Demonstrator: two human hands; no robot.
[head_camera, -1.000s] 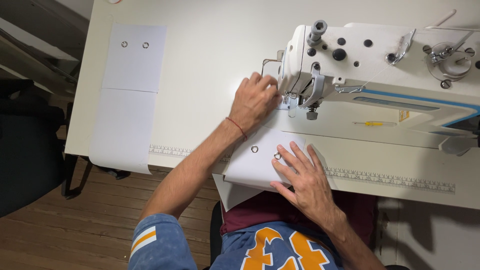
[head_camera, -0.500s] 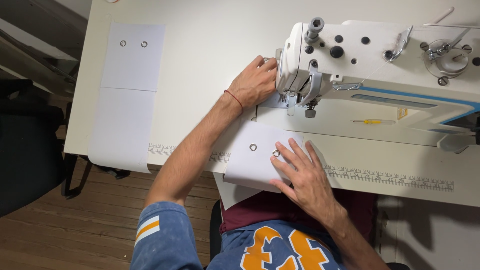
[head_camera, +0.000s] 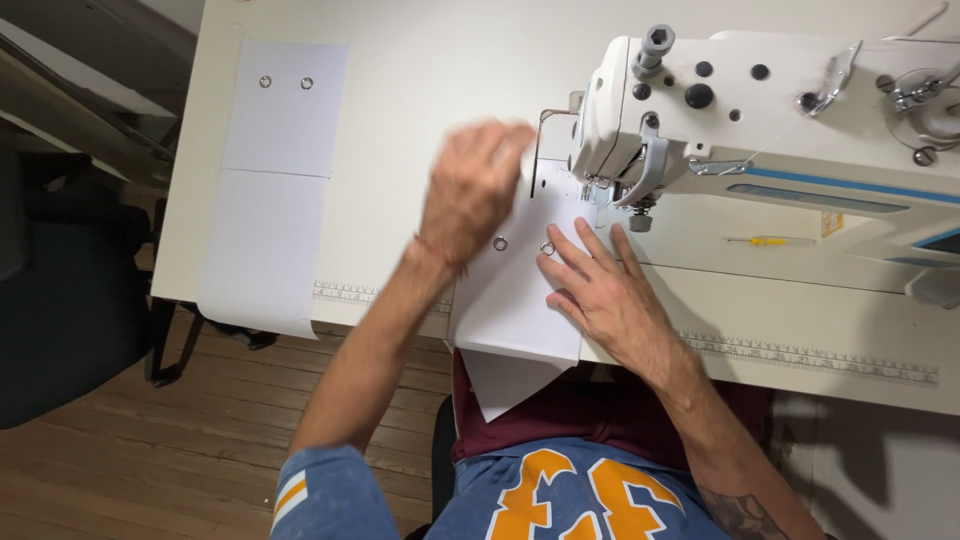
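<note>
- White panel (head_camera: 520, 290) with two eyelets lies mid-frame, before the sewing machine (head_camera: 760, 110) on the worktop (head_camera: 400, 120).
- Right hand (head_camera: 600, 290) — fingers spread, pressed flat; keep it so.
- Left hand (head_camera: 475, 190) blurred — grip unclear; square the panel's edge at the needle.

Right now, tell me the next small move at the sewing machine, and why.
Probably bring the left hand down flat on the white piece: it is blurred above the piece, and only the right hand presses it, beside the two eyelets near the needle.

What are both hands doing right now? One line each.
Left hand: blurred, over the white fabric piece; grip cannot be told.
Right hand: open, flat on the fabric beside two metal eyelets, holding nothing.
</note>
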